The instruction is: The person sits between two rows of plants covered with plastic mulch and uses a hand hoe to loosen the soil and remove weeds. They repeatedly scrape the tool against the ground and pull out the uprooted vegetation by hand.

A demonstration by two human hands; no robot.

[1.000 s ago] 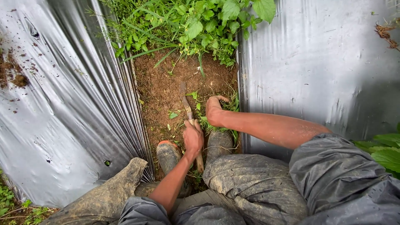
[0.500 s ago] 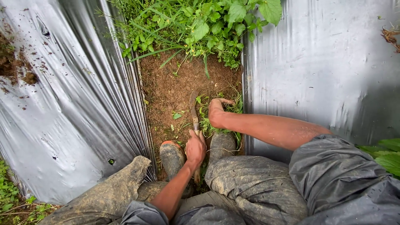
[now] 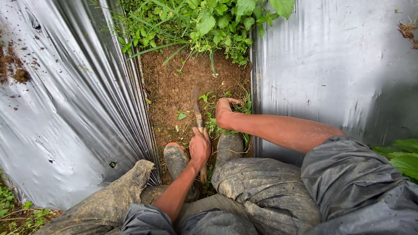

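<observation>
My left hand (image 3: 200, 146) is shut on the wooden handle of a small sickle (image 3: 197, 106). Its rusty, blurred blade points away from me over a strip of bare brown soil (image 3: 167, 93). My right hand (image 3: 224, 114) reaches in from the right and grips a low tuft of green weeds (image 3: 214, 126) just right of the blade. My two muddy boots (image 3: 176, 157) stand on the soil directly below both hands.
Shiny black plastic sheeting (image 3: 69, 109) covers the ground to the left and more sheeting (image 3: 331, 69) lies on the right, boxing in the soil strip. Dense green weeds (image 3: 204, 24) fill its far end. Broad leaves (image 3: 402, 159) show at the right edge.
The sickle blade has shifted a little over the soil in my left hand. My right hand stays closed on the weed tuft.
</observation>
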